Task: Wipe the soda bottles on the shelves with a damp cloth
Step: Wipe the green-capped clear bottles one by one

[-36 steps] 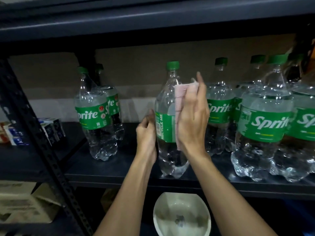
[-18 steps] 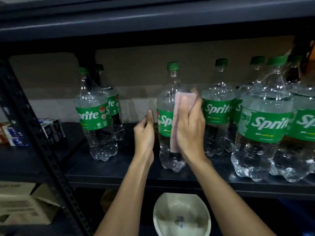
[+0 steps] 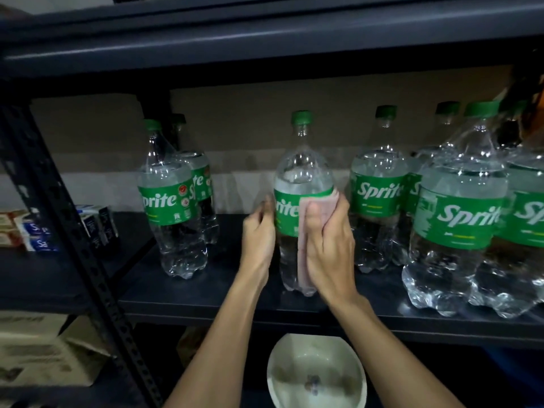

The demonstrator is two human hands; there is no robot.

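So the working grip here is the right hand (image 3: 326, 240): thumb and fingers are curled over a folded pink cloth (image 3: 319, 205), pinning it to the front-right of the middle bottle (image 3: 303, 172) at the green label band, with a strip of cloth hanging toward the base. The left hand (image 3: 259, 234) is up against the bottle's left side, fingertips at the label edge, but it's smeared by blur, so I can't tell if that grip is closed on the bottle or just resting there. The bottle stands upright near the front of the shelf (image 3: 206, 293), long axis straight up and down (so the clear shoulder and neck are directly above the cloth hand, base directly below). My guess is the next stroke runs along that vertical, or round the body with the left hand turning it. The neighbour bottle (image 3: 379, 201) sits just beside the right knuckles, so it's tight that way. A white bowl (image 3: 347, 357) sits below the shelf.
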